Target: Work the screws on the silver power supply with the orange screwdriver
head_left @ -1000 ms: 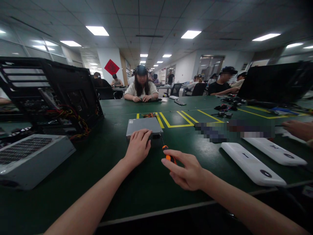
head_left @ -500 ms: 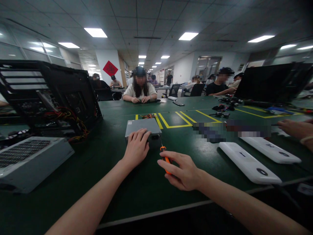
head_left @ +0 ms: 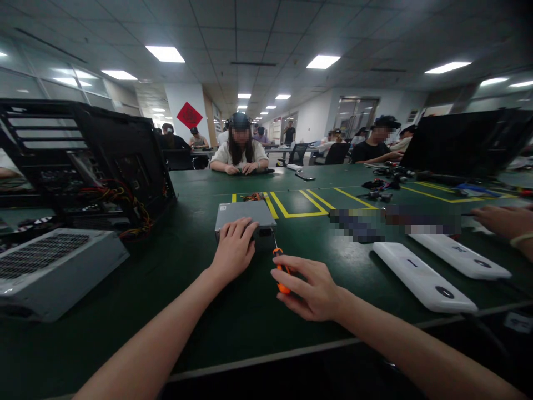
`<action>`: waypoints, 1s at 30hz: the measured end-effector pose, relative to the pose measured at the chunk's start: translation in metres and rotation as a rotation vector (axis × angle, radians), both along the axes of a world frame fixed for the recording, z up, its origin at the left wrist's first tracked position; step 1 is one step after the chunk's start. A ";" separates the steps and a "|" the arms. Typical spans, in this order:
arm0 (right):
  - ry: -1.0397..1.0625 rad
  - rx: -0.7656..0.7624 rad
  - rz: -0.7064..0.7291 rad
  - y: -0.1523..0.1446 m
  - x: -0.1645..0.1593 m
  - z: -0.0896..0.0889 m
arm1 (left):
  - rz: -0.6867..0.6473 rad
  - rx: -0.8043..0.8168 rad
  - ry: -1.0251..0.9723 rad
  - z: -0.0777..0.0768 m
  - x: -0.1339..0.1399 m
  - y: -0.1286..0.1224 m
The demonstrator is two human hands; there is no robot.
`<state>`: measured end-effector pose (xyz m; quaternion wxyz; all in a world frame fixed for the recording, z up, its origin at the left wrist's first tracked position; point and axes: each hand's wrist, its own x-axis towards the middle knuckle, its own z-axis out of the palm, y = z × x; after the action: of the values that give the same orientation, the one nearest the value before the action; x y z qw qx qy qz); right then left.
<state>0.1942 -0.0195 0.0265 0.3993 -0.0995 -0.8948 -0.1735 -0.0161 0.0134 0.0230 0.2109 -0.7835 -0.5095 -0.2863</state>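
Observation:
On the green table in front of me is a grey metal power supply unit (head_left: 249,210). My left hand (head_left: 234,248) lies over its near side, fingers bent across the top edge, thumb against the side. My right hand (head_left: 313,286) holds a screwdriver (head_left: 284,286) by its orange and black handle between thumb and fingers. The thin shaft points up and away, its tip at the unit's near right corner. Whether the tip sits in a screw is too small to tell. A bundle of coloured wires (head_left: 253,196) shows behind the unit.
At left stand an open black computer case (head_left: 100,161) and a larger power supply (head_left: 62,272). White oblong devices (head_left: 425,278) lie at right, near a co-worker's hand (head_left: 503,222). Yellow tape (head_left: 300,214) marks the table. A person (head_left: 239,147) sits opposite.
The screwdriver handle has turned slightly in my right hand, and the fingers have shifted a little around it. My left hand stays on the power supply. The view has moved slightly.

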 end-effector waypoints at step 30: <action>0.133 0.042 -0.026 0.001 -0.001 0.000 | -0.015 -0.010 -0.009 0.000 -0.001 0.000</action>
<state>0.1935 -0.0182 0.0270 0.4577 -0.1139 -0.8609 -0.1905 -0.0170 0.0133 0.0231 0.2023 -0.7873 -0.5059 -0.2888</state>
